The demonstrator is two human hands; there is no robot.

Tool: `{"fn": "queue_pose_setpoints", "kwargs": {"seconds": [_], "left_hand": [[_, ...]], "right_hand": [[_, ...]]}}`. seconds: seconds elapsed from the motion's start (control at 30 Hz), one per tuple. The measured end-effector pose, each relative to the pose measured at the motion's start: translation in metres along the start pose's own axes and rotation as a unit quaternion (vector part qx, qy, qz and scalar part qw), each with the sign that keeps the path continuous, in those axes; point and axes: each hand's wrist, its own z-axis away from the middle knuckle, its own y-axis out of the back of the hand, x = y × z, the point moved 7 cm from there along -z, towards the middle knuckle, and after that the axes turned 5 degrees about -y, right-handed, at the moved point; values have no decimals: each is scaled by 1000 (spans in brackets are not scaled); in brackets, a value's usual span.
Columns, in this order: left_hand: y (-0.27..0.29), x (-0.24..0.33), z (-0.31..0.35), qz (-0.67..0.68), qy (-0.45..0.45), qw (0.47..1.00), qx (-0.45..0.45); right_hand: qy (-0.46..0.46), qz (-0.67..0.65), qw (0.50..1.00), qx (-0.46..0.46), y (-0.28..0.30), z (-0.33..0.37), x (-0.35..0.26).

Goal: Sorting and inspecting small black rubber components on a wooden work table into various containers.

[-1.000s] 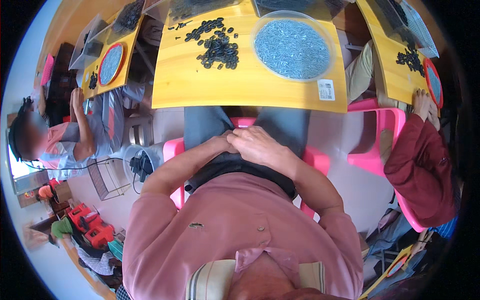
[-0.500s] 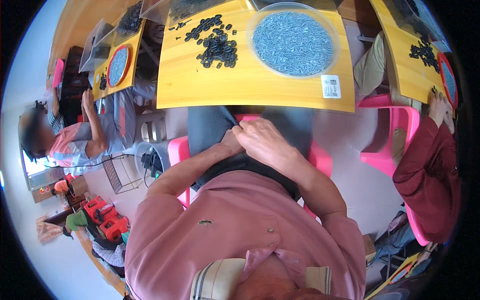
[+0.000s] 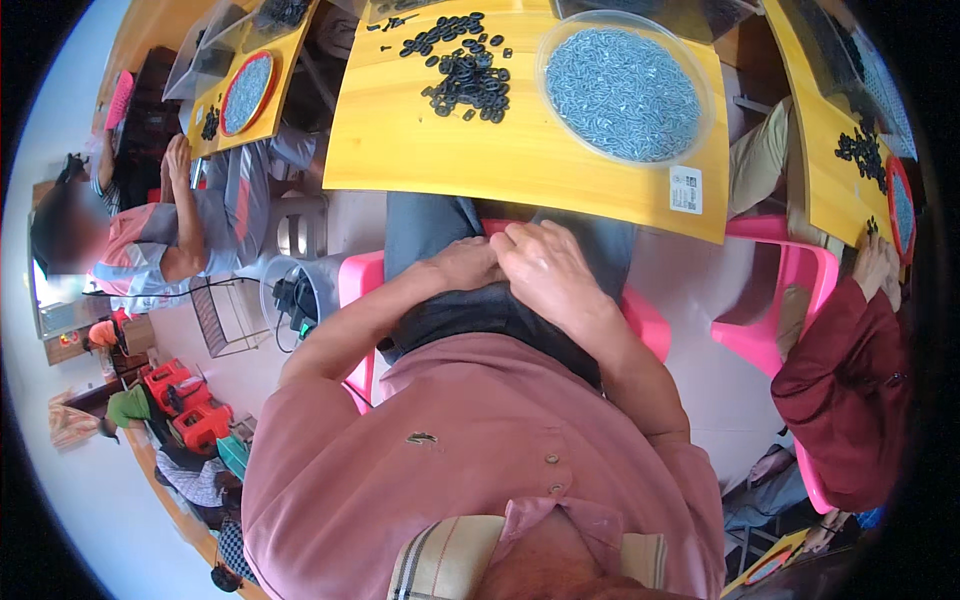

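Observation:
Over my lap, just off the near edge of the yellow table (image 3: 400, 165), my two hands meet. My left hand (image 3: 466, 265) is closed, its fingertips tucked behind the other hand. My right hand (image 3: 545, 262) has its fingers curled and pressed together against the left one. Whatever lies between them, if anything, is hidden. On the table beyond is a loose pile of small black oval plastic parts (image 3: 470, 85). To its right stands a round clear tub (image 3: 707, 110) filled with small silvery screws (image 3: 622, 92).
A white label (image 3: 685, 190) is stuck near the table's right corner. Clear bins (image 3: 660, 15) line its far edge. At left a person (image 3: 185, 225) sits at another table; at right someone in a dark red sleeve (image 3: 835, 350) works beside a pink chair (image 3: 770, 270). A bucket (image 3: 300, 290) stands on the floor.
The view has tilted and shifted a little, so the table sits farther right and higher. My hands stay together over my lap, the right one turned slightly more upright.

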Motion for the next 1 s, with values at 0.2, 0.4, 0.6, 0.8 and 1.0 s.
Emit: {"fn": "queue_pose_setpoints", "kwargs": {"seconds": [0.2, 0.4, 0.6, 0.8, 1.0], "left_hand": [[23, -10, 22, 50, -103, 993, -1], [35, -26, 5, -35, -112, 991, 66], [44, -18, 24, -86, -122, 986, 73], [48, -19, 40, -81, -172, 973, 135], [71, -17, 44, -29, -183, 966, 178]], "right_hand": [[-33, -48, 992, 110, 16, -12, 10], [-95, -53, 984, 144, 9, -65, 16], [-86, 120, 976, 162, 3, -134, 30], [-100, 204, 967, 116, -15, -145, 31], [-68, 208, 970, 109, -20, -131, 22]]}}
